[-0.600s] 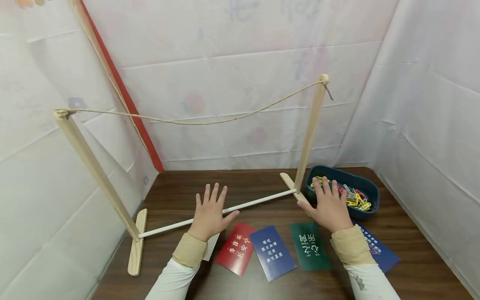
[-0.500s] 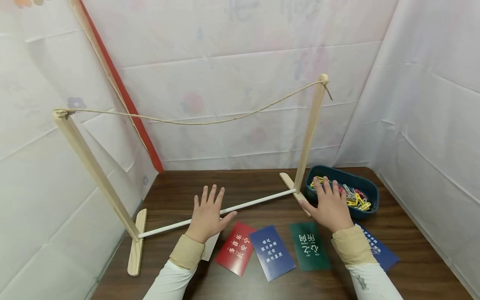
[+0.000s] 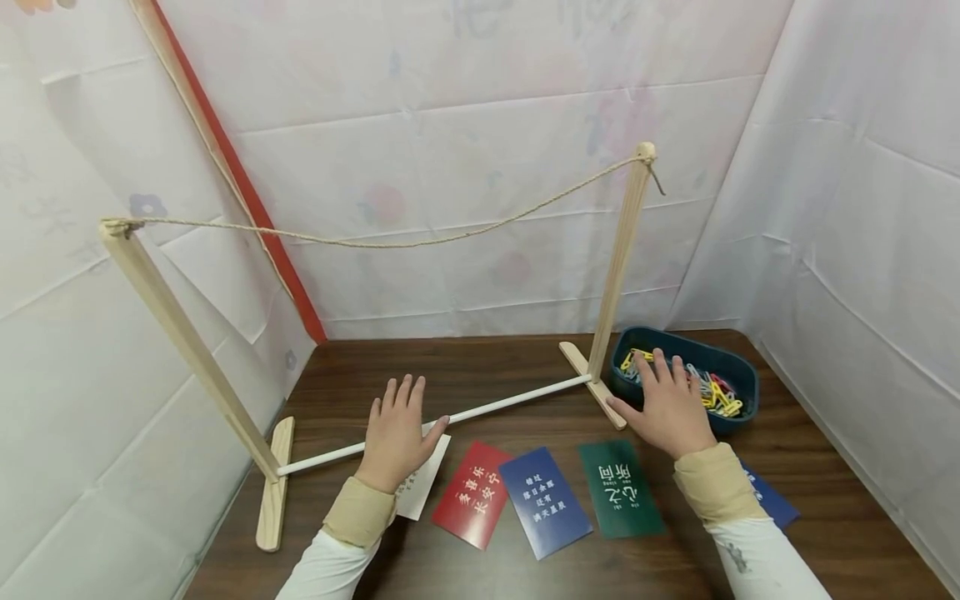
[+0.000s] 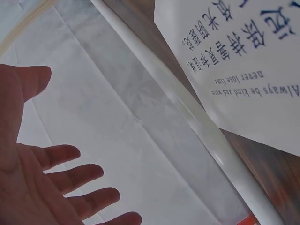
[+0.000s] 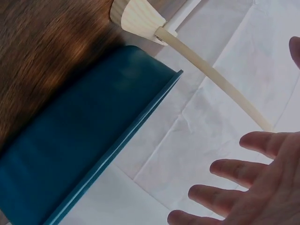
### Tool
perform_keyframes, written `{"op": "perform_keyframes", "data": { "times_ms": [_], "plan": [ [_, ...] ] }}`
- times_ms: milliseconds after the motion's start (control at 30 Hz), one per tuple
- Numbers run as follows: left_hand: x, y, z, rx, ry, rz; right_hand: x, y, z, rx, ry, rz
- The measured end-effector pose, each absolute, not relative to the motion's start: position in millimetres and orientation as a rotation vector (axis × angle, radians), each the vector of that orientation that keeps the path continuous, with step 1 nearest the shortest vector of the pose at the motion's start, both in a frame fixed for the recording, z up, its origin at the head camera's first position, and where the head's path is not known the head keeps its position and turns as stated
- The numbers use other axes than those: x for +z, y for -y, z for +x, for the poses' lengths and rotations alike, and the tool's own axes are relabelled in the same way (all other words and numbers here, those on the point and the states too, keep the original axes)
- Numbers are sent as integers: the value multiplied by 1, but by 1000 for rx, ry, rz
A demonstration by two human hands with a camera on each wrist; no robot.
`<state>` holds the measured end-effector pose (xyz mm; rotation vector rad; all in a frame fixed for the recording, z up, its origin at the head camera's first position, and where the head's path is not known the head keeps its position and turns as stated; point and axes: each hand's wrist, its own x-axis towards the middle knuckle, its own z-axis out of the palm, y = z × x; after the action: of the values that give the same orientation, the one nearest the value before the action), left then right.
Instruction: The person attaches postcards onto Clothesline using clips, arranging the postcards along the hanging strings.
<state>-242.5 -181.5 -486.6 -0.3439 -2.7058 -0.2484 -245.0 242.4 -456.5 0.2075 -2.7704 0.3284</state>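
With fingers spread, my left hand (image 3: 395, 442) hovers over the white card (image 3: 420, 479), which it partly covers in the head view. Printed writing shows on that white card (image 4: 239, 61) in the left wrist view. My right hand (image 3: 670, 408) hangs, fingers apart, over the near side of a dark teal basket (image 3: 720, 354). Inside the basket lie small plastic clips (image 3: 722, 402) in yellow, red and grey. Between my hands lie a red card (image 3: 472, 496), a blue card (image 3: 545, 502) and a green card (image 3: 620, 489). Neither hand holds anything.
A wooden stand has a left post (image 3: 187, 342), a right post (image 3: 621, 267) and a white rod (image 3: 517, 400) low between them. A slack string (image 3: 390, 244) joins the post tops. Another blue card (image 3: 767, 496) lies partly behind my right forearm.
My left hand has drifted left, showing more of the white card. My right hand has shifted slightly right. The head view has tilted a little.
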Motion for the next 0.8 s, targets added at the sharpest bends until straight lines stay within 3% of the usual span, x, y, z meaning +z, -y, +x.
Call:
{"op": "perform_keyframes", "data": {
  "times_ms": [800],
  "plan": [
    [-472,199,-237,-496,2318,-368,-439,-244,-249,430,2672,327]
  ]
}}
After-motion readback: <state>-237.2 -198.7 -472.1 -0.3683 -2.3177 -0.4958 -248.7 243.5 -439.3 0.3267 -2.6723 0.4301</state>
